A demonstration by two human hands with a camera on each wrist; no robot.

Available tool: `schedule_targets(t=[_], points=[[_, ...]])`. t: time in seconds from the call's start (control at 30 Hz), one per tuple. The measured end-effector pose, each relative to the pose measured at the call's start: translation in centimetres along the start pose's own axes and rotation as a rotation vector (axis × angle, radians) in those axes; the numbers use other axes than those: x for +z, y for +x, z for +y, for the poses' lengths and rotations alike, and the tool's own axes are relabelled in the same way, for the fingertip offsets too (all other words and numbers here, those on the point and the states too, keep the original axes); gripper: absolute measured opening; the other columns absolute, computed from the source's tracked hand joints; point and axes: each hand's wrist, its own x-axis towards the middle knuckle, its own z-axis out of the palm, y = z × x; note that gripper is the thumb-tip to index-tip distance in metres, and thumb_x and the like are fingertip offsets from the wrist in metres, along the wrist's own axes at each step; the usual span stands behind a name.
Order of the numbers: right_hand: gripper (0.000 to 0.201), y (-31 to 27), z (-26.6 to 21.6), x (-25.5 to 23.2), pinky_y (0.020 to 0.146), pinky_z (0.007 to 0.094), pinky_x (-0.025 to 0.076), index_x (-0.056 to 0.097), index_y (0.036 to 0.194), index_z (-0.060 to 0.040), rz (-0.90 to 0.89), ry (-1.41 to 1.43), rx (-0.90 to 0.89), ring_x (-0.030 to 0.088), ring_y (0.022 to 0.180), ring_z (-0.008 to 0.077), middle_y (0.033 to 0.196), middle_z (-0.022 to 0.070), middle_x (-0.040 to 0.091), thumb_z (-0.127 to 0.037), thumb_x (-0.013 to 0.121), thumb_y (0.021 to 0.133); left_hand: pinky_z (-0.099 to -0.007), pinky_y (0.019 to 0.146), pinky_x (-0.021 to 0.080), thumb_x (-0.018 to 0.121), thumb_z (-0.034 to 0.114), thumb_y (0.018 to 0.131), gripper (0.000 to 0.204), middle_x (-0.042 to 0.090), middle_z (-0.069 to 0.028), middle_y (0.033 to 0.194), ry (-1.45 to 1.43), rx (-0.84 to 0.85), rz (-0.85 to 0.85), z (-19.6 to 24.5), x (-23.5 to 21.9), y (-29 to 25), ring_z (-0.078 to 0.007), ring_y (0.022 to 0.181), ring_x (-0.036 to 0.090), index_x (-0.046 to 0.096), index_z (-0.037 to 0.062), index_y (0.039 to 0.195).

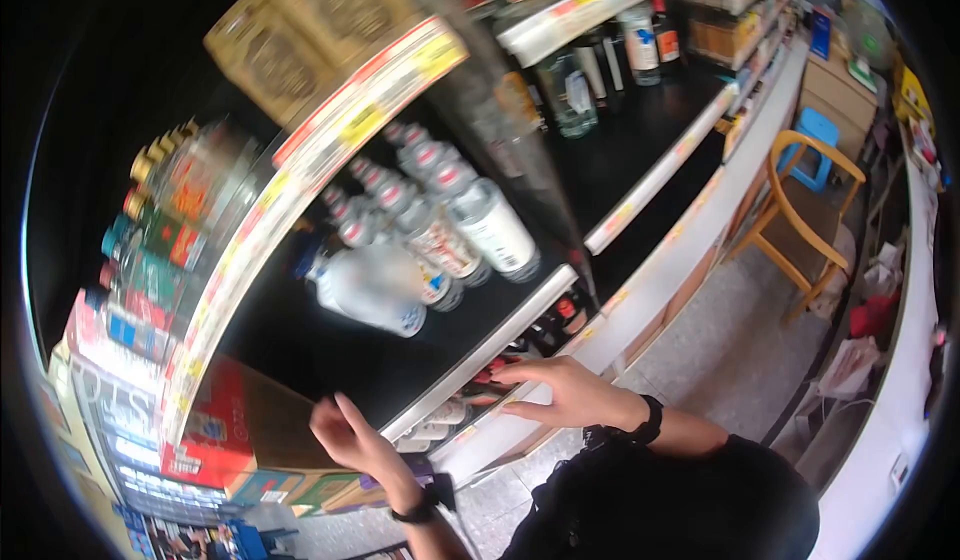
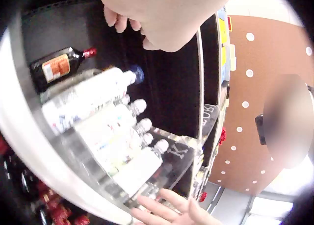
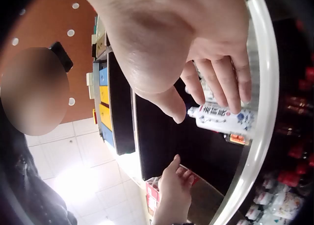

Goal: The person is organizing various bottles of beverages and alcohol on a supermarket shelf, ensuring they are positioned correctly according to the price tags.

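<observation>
My left hand hovers in front of the curved shelf's front edge, its fingers loosely bent and holding nothing. To its right my right hand reaches out with fingers extended, also holding nothing. On the black shelf beyond them stands a white bottle with a blue cap, beside rows of clear bottles with pale caps and labels. In the left wrist view, a dark bottle with an orange label stands next to the white bottle. The right wrist view shows my right fingers overlapping the bottles.
A price-tagged shelf edge curves above, carrying brown boxes. More bottles line the left side, above a red carton. Lower down are red-topped bottles. A wooden chair and blue stool stand at right.
</observation>
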Motion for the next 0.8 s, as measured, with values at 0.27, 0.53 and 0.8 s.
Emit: schedule_targets(t=[0.27,0.53,0.8], points=[[0.031,-9.3,0.6,-8.0,0.085,0.0304,0.055,0.066,0.115,-0.0002,0.336,0.1,0.288,0.071,0.097,0.0179,0.106,0.0114,0.072,-0.008,0.074,0.086,-0.0217,0.062,0.04,0.067,0.011,0.094,0.016,0.057,-0.0001,0.074,-0.262,-0.464,-0.389,9.5,6.3,-15.3,-0.0065,0.066,0.05,0.056,0.0039,0.084],[0.026,-12.7,1.7,-13.7,0.086,0.0289,0.054,0.066,0.111,0.0021,0.571,0.097,0.377,0.07,0.095,0.0163,0.102,0.0102,0.073,-0.006,0.072,0.087,-0.0212,0.052,0.036,0.072,0.015,0.09,0.023,0.056,0.001,0.064,-0.266,-0.255,-0.846,14.6,13.2,-19.3,-0.0045,0.057,0.047,0.059,0.0023,0.076],[0.021,-12.3,6.1,-18.2,0.08,0.0277,0.054,0.068,0.107,0.0022,0.819,0.074,0.393,0.069,0.087,0.0133,0.097,0.0102,0.074,-0.008,0.071,0.089,-0.0218,0.048,0.035,0.075,0.013,0.086,0.022,0.055,-0.0007,0.056,-0.461,-0.286,-0.913,14.3,22.4,-21.8,-0.0059,0.05,0.048,0.062,0.0011,0.073]])
